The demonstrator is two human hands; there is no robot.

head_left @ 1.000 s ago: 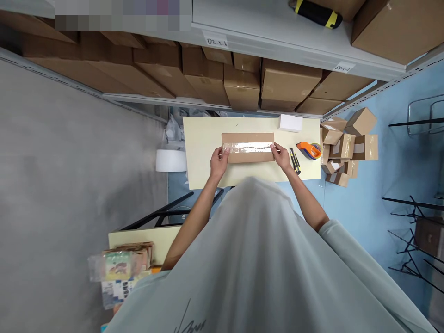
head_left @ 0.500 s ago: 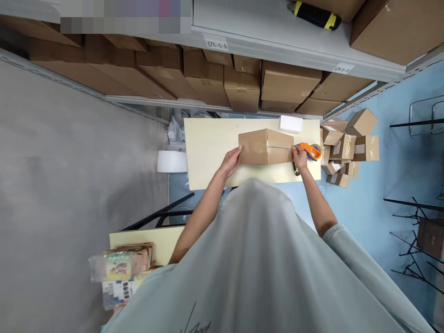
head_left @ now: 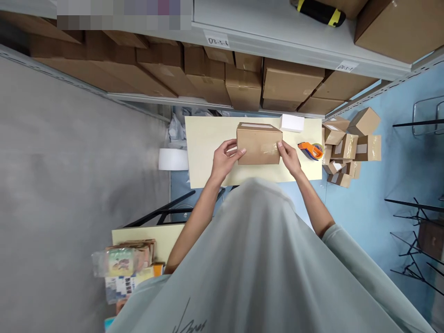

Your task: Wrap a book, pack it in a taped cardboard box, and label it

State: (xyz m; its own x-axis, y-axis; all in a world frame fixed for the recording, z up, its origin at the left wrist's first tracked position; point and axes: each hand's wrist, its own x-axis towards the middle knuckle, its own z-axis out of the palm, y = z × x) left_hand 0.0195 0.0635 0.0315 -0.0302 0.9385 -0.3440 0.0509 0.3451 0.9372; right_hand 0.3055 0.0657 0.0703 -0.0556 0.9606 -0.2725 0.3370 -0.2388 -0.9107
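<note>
A brown cardboard box (head_left: 258, 145) with a strip of clear tape on its near face is held over the cream tabletop (head_left: 208, 171). A pale label strip shows along its upper face. My left hand (head_left: 224, 159) grips the left side, thumb on the near face and fingers behind. At the right side my right hand (head_left: 288, 157) holds on, its thumb pressed to the near face by the tape. To the right of that hand lies an orange and blue tape dispenser (head_left: 310, 151). Behind the box sits a small white box (head_left: 292, 123).
Several cartons (head_left: 244, 88) fill the shelf over the table's far edge. A yellow and black utility knife (head_left: 321, 12) lies on the upper shelf. Taped parcels (head_left: 347, 145) are piled at right. Bagged packets (head_left: 121, 263) sit on a second table (head_left: 166, 238) at lower left.
The box has been turned in my hands, so a different face with tape and a label strip now shows. My right hand has moved left with its side, away from the tape dispenser.
</note>
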